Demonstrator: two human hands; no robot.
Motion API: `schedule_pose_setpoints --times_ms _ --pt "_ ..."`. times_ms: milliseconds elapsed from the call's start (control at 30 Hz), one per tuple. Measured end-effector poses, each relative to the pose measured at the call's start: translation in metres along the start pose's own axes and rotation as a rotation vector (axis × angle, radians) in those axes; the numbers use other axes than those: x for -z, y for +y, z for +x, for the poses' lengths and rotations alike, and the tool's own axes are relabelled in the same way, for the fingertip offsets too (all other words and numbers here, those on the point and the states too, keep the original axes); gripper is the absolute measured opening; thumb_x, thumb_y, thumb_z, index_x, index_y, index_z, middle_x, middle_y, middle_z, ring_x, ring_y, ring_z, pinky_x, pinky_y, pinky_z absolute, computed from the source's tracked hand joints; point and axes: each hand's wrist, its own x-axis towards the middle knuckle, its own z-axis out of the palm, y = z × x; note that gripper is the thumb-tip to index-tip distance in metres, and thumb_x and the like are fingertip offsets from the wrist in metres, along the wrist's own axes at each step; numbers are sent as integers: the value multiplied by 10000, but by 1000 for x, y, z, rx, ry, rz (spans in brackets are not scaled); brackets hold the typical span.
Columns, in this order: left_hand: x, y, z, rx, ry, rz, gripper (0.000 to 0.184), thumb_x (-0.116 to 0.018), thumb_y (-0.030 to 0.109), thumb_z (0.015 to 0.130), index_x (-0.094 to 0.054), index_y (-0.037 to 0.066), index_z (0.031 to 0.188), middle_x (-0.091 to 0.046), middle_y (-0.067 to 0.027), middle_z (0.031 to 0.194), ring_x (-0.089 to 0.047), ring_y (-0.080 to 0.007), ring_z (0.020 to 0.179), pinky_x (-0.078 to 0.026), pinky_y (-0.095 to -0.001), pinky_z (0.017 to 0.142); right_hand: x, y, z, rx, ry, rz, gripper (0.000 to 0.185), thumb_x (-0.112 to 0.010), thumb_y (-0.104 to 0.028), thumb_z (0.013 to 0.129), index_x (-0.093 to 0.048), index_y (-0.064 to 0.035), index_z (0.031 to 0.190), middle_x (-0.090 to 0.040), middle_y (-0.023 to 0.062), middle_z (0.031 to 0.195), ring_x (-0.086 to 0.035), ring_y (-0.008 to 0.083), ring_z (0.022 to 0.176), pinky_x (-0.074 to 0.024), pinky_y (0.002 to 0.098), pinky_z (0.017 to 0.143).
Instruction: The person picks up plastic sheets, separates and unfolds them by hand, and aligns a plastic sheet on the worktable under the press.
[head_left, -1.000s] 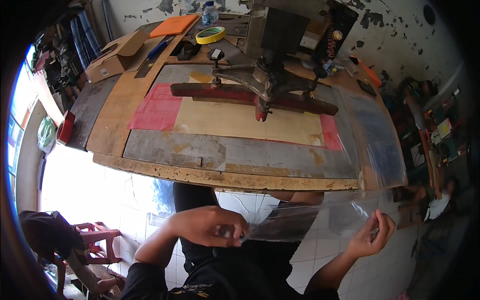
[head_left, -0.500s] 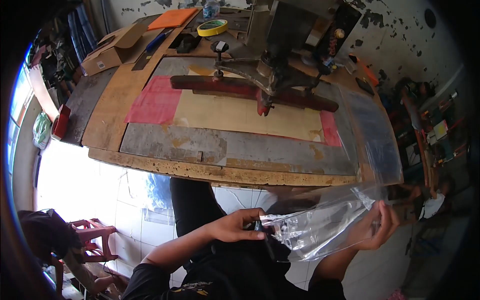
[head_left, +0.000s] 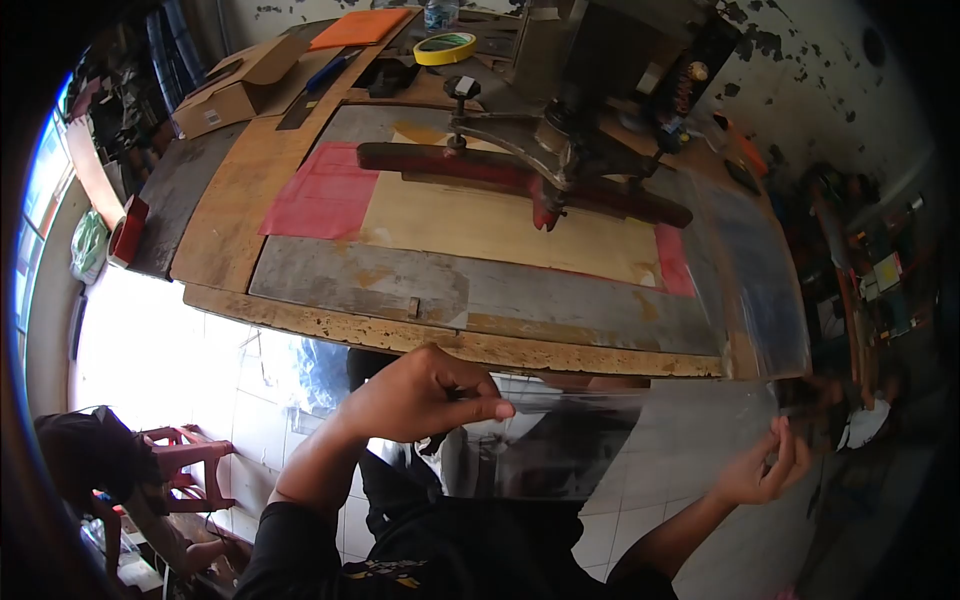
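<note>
A clear plastic sheet (head_left: 570, 440) is stretched across my lap, just in front of the worn table edge. My left hand (head_left: 425, 395) pinches its left side between thumb and fingers. Out to the right, my right hand (head_left: 765, 465) is closed on the other side of the plastic. Beyond the sheet stands a press with a red bar (head_left: 600, 205), over a cream-coloured board (head_left: 520, 235) with pink patches (head_left: 315, 190) at its ends. More clear plastic (head_left: 765, 290) lies on the right end of the table.
On the table's far left are a cardboard box (head_left: 235, 95), an orange folder (head_left: 358, 29) and a roll of yellow tape (head_left: 445, 49). A person (head_left: 120, 470) is low at the left, beside a red stool (head_left: 200, 465). The wooden table edge (head_left: 450, 345) runs ahead of me.
My left hand has moved up and left, near the table edge. The bunched, slanted plastic is now drawn out flatter between both hands. My right hand has shifted slightly. The camera view has shifted a little.
</note>
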Motion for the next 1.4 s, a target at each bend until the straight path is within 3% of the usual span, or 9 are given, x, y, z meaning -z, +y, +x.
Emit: schedule_pose_setpoints --times_ms 367,467,700,767,933,1033,1167,1233,1400 --pt "28 -4 3 -100 -2 -35 396 -716 288 1071 -729 6 793 -688 -46 700 -630 -87 600 -458 -280 557 -2 12 -16 -32 -54 1 219 -736 151 937 -746 47 1129 -591 108 1034 -662 177 870 -654 272 681" --pt "33 -4 0 -69 -35 -351 414 -704 283 1079 -697 8 769 -648 -8 652 -585 -55 564 -439 -260 547 -3 13 -19 -39 -84 -11 213 -721 148 951 -744 49 1139 -599 112 1028 -665 187 872 -638 275 666" --pt "26 -4 5 -158 185 -113 328 -715 261 1067 -791 -40 960 -760 -80 749 -673 -111 536 -515 -259 531 -11 15 -32 -183 -205 129 196 -694 98 995 -755 19 1163 -631 109 1038 -656 192 876 -557 311 632" --pt "28 -3 4 -42 156 -80 312 -686 252 1086 -799 -23 992 -742 -40 762 -678 -97 670 -531 -275 663 -8 19 -37 -228 -276 151 188 -690 89 1001 -755 16 1162 -635 110 1046 -656 193 879 -550 318 640" --pt "30 -31 11 -160 -134 -338 347 -604 252 1125 -748 -7 943 -788 -189 1222 -707 -267 1208 -514 -395 1064 2 32 -44 -265 -271 94 189 -663 66 1030 -748 9 1190 -659 115 1106 -679 198 925 -571 317 718" --pt "28 -38 12 -174 -210 -523 403 -564 264 1140 -715 7 869 -748 -245 1307 -670 -348 1314 -477 -443 1130 8 45 -50 -321 -336 80 173 -664 50 1030 -739 18 1183 -665 108 1093 -682 205 935 -570 338 777" --pt "-1 -66 15 -220 -202 -800 472 -453 325 1175 -711 12 935 -729 -286 1303 -657 -397 1327 -464 -493 1172 25 56 -55 -458 -621 77 192 -673 67 998 -735 12 1170 -648 107 1078 -664 252 939 -557 385 815" --pt "-16 -64 12 -161 -188 -911 512 -402 355 1188 -686 11 936 -738 -273 1274 -667 -385 1311 -475 -498 1173 33 47 -49 -644 -887 101 258 -705 28 969 -710 3 1226 -658 126 1159 -667 284 1089 -529 418 1004" --pt "-31 -55 9 -22 -115 -1141 453 -389 386 1186 -619 46 993 -696 -142 980 -694 -434 1227 -587 -536 1053 52 17 -21 -535 -1090 424 610 -891 -204 831 -652 -16 1360 -571 165 1477 -522 360 1419 -409 475 1193"
